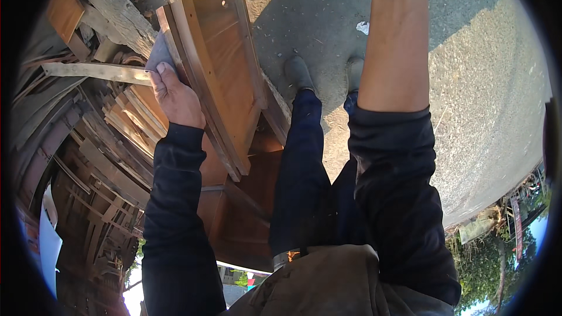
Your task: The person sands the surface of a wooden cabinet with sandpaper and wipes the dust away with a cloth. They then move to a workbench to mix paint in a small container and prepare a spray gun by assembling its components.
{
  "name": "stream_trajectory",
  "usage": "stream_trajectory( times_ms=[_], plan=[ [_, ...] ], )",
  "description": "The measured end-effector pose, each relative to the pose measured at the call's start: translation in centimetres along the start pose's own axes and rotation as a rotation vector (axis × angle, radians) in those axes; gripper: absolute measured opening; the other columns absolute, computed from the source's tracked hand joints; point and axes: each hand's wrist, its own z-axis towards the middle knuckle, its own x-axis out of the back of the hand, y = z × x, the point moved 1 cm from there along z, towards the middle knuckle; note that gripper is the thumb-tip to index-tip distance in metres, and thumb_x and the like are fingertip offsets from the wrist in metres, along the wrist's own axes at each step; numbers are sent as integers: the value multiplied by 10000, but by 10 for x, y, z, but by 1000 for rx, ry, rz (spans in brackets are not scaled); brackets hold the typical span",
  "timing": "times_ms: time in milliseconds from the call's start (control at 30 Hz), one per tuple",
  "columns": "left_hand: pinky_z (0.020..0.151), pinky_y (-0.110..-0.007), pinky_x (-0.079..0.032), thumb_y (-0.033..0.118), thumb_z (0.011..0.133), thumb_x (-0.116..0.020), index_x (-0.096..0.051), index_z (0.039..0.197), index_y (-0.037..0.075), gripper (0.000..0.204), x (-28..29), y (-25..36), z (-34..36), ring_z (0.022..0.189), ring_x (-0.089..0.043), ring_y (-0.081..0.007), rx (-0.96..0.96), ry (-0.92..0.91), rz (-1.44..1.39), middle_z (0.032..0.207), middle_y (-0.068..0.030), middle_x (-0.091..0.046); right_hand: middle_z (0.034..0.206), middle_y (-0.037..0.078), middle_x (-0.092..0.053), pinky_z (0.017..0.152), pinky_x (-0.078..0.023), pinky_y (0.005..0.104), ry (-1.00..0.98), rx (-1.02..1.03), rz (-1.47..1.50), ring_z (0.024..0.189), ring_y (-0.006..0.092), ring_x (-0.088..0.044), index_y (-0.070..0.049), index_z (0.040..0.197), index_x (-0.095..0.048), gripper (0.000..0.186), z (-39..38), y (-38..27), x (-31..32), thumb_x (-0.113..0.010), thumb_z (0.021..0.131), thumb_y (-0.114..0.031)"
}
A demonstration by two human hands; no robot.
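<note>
My left hand [178, 102] is closed at the outer edge of a brown wooden panel [225, 52] with raised side rails. Between its thumb and fingers is a flat blue-grey piece [160, 54], like a folded sheet, lying against the panel's edge. Part of the fingers is hidden behind it. My right forearm [394, 41] stretches up past the top edge, sleeve pushed back to below the elbow, so the right hand is outside the picture. The panel is tilted and leans over another brown wooden piece [246, 205] beside my leg.
Stacked boards and wood scraps [111, 158] crowd the left side. A pale curved strip [96, 71] sticks out near my left hand, with a weathered beam [120, 11] above it. My shoes [300, 75] stand on grey paved ground [486, 134]. Green plants [492, 263] grow at lower right.
</note>
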Motion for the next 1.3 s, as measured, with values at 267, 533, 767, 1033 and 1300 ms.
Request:
stream_trajectory(
  times_ms=[267, 533, 767, 1033, 1300],
  plan=[
    [1014, -266, -416, 385, 1065, -455, -384, 1480, 12, 562, -13, 16, -10, 1168, -526, -151, 122, 79, 34, 1347, -91, -567, 1369, 122, -532, 1027, -420, 334, -24, -685, 114, 1206, 203, -531, 16, 1434, -421, 484, -319, 159, -37, -551, 1017, -193],
    [802, -393, -451, 198, 1020, -522, -574, 1022, 33, 173, -52, 9, -50, 923, -567, -366, -297, -43, 358, 1022, -166, -548, 1285, 112, -610, 993, -501, 392, 30, -883, 370, 1156, 264, -607, -20, 1336, -528, 435, -329, 170, 11, -471, 1011, -304],
    [846, -485, -454, 186, 953, -592, -626, 1064, 83, 155, -61, 10, -79, 998, -599, -360, -308, 58, 435, 1095, -132, -595, 1512, 152, -424, 1171, -274, 579, -56, -409, 215, 1396, 372, -379, -53, 1494, -379, 743, -70, -15, 30, -521, 959, -549],
    [813, -466, -504, 102, 892, -668, -624, 1080, 74, 195, -78, -22, -162, 989, -604, -387, -298, -22, 269, 1107, -158, -594, 1375, 131, -529, 1070, -422, 481, -617, -202, -682, 1236, 314, -537, -36, 1432, -441, 708, -31, -225, -10, -743, 792, -56],
    [824, -462, -540, 18, 794, -698, -608, 1057, 28, 278, 18, 0, -366, 1064, -625, -403, -408, -5, 212, 1216, -204, -601, 1223, 88, -629, 1001, -425, 359, -1364, -473, -385, 1118, 195, -578, 8, 1224, -607, 415, -255, -112, -145, -752, 857, -123]
  ],
)
